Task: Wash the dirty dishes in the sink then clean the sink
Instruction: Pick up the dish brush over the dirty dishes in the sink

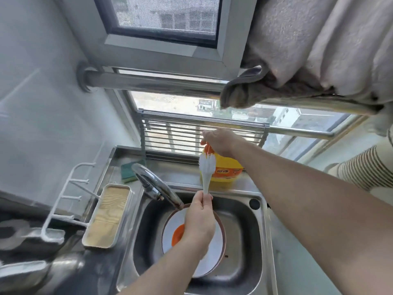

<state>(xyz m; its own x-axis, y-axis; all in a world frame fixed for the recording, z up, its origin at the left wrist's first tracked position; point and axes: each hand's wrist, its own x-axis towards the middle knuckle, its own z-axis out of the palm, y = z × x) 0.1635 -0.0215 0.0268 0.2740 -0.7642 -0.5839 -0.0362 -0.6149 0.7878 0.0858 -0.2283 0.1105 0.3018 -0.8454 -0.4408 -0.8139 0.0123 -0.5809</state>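
A white bristled brush (206, 167) is gripped upright by the left hand (198, 220) over the steel sink (240, 241), while the yellow plastic bottle's (227, 169) orange top is pinched by the right hand (219, 140).

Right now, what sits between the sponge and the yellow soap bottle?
In the head view, bare steel ledge, with the faucet arching up just in front of it.
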